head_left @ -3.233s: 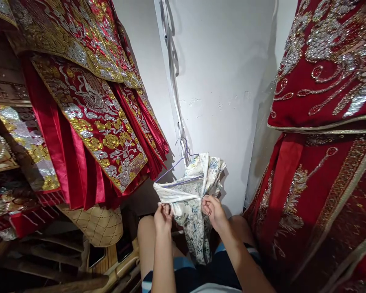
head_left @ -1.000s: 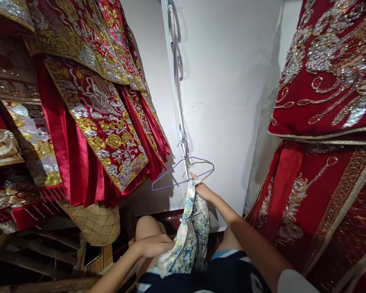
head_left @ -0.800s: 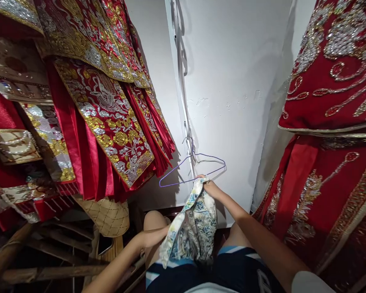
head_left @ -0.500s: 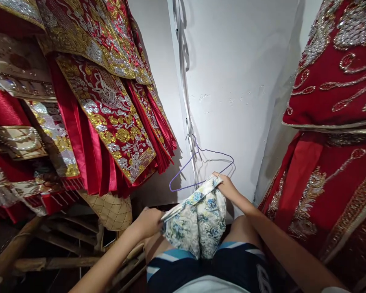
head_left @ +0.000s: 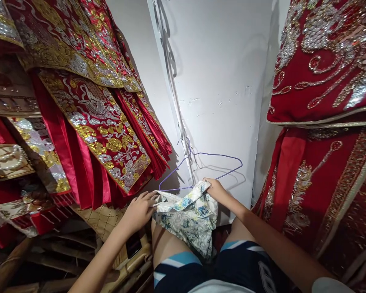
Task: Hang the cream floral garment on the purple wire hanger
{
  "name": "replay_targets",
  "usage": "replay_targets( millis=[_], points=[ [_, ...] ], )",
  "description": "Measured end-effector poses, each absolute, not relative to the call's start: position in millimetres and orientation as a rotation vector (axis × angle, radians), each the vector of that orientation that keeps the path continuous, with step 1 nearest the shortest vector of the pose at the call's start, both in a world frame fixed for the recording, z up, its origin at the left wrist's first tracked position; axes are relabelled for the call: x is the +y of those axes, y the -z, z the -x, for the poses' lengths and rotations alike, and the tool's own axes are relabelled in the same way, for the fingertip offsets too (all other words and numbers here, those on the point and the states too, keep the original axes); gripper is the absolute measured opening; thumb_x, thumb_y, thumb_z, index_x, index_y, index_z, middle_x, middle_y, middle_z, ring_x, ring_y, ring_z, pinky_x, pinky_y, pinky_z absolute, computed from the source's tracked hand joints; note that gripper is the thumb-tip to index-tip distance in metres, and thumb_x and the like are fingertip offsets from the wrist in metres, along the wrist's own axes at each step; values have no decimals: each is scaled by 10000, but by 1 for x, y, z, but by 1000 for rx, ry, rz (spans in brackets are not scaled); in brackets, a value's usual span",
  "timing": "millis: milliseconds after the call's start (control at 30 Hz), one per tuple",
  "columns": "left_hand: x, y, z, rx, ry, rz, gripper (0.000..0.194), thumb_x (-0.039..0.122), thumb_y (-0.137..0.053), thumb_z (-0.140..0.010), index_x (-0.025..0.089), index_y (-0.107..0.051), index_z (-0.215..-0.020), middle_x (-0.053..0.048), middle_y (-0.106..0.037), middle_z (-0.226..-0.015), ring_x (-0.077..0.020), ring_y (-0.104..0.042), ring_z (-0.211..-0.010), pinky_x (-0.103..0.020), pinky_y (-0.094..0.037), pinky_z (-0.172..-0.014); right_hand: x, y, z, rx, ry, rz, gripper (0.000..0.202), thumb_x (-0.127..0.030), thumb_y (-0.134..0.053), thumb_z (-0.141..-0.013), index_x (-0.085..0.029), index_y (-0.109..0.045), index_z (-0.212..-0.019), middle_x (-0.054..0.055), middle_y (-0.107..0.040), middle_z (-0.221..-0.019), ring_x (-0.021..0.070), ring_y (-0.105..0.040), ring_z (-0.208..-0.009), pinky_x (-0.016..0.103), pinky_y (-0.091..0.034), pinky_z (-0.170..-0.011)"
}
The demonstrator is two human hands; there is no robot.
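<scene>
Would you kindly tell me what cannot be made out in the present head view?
Floral cloth: head view; its far side is hidden by its near side.
Right hand: head view; its palm side is hidden by the hand itself and the cloth.
Purple hanger: head view; part of its bottom bar is hidden by the cloth.
Red embroidered garment on the left: head view; its top is cut off by the upper edge.

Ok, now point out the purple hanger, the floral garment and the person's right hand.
Purple hanger [head_left: 213,154]: head view, on the sloping wire right of the hook.
Floral garment [head_left: 187,224]: head view, on the printed cloth below its top band.
Right hand [head_left: 217,192]: head view, on the back of the hand.
</scene>
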State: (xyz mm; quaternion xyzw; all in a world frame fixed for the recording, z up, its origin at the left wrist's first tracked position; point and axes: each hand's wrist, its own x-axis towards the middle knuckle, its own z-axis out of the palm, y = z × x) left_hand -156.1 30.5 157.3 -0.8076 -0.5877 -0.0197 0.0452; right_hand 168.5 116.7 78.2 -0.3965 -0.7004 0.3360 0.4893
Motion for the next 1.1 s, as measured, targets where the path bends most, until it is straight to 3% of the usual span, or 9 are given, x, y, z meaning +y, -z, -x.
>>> replay_targets(
  millis=[133,267,367,467,533,700,867,967,1100],
  points=[
    [37,-141,162,-2000,-83,2524,442,394,-331,-960,162,-708,-968,-152,-692,-1151,-293,-643,-1064,-370,-456,-875,114,-78,-168,-1693,-831,973,36,-186,-410,-603,-209,-432,-619,-34,-465,-611,141,-428,-617,236,-284,-584],
    [21,-118,155,-2128,-230,2496,564,668,-408,-860,174,-644,-723,-122,-701,-787,-293,-670,-762,-317,-426,-656,111,-79,-169,-1704,-857,976,55,-178,-417,-608,-209,-450,-641,-32,-490,-635,149,-462,-644,231,-310,-595],
    [12,-105,153,-2042,-230,2524,392,584,-586,-773,196,-634,-767,-105,-713,-863,-306,-674,-836,-305,-420,-671,111,-81,-170,-1718,-839,990,85,-170,-409,-606,-206,-473,-649,-29,-518,-644,155,-481,-649,234,-327,-602],
    [16,-104,161,-2013,-67,2478,187,344,-485,-857,212,-616,-878,-96,-709,-989,-278,-668,-932,-299,-430,-722,111,-81,-171,-1713,-824,1007,93,-164,-405,-601,-205,-474,-648,-32,-513,-631,150,-470,-622,235,-311,-585],
    [22,-111,167,-2049,93,2406,213,260,-399,-885,223,-597,-954,-80,-702,-1013,-257,-665,-939,-295,-436,-729,110,-80,-173,-1699,-817,1015,78,-162,-403,-599,-209,-450,-640,-39,-483,-611,144,-451,-608,234,-295,-579],
    [38,-134,170,-2002,739,2306,344,261,-355,-909,235,-612,-1137,-68,-669,-1151,-244,-637,-1032,-311,-460,-849,102,-76,-172,-1673,-810,991,59,-164,-406,-617,-216,-416,-643,-43,-448,-605,142,-426,-615,233,-277,-585],
    [68,-155,142,-1857,1469,2232,392,350,-397,-927,173,-663,-1153,-78,-701,-1110,-228,-640,-986,-315,-472,-877,97,-74,-160,-1636,-849,955,48,-172,-412,-634,-217,-418,-652,-41,-459,-629,143,-424,-633,235,-278,-591],
    [84,-166,118,-1815,1619,2300,393,344,-428,-914,143,-688,-1131,-82,-719,-1013,-216,-644,-917,-310,-485,-829,97,-73,-153,-1621,-835,968,46,-175,-409,-641,-219,-396,-638,-47,-431,-603,137,-399,-611,241,-262,-582],
    [85,-174,92,-1585,1519,2484,333,237,-449,-889,170,-728,-1059,-76,-695,-1074,-197,-630,-983,-303,-462,-888,97,-72,-154,-1585,-813,984,68,-181,-419,-662,-221,-371,-635,-49,-389,-595,130,-359,-598,243,-247,-575]
  ],
)
